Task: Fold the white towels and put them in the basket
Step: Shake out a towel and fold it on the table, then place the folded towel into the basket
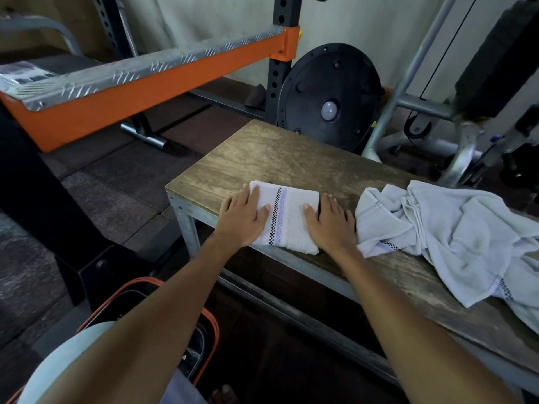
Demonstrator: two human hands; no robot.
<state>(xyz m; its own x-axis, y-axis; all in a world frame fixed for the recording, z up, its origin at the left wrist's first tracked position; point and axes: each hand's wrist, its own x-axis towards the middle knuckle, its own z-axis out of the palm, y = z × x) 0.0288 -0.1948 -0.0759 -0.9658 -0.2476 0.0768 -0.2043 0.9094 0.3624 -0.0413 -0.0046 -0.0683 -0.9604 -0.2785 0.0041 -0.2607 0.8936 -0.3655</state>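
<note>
One folded towel (pixel 287 217) sits near the front left corner of the wooden bench (pixel 291 158), a neat rectangle with its checkered stripe running roughly 12 to 6 down the middle. Both hands are flat on it. The left hand (pixel 243 217) covers the towel's 9 o'clock edge, fingers straight and a bit fanned, gripping nothing, just pressing down. The right hand (pixel 329 225) does the same at the 3 o'clock edge, fingers straight and fairly close together, the outer ones spilling onto the wood. My read is that this is the smoothing step: palms on both ends squash the layers so the fold keeps its shape when lifted.

The loose towels (pixel 455 234) lie in a crumpled heap at 3 o'clock from the folded one, just beside the right hand and drooping a little over the bench's front edge. Makes sense there, within reach but off the folding spot. One done and a heap to go, so I'd call the job early-ish.

The basket (pixel 217 336) is down on the floor at about 7 o'clock from the folded towel, with an orange rim and a dark inside, partly hidden behind the left forearm. Can't tell if anything's in it. Parked by the bench corner, it's a short trip from fold to basket.

A black weight plate (pixel 329 97) leans at 12 o'clock past the bench, and an orange beam (pixel 145 83) runs off toward 10. Neither's in the way.
</note>
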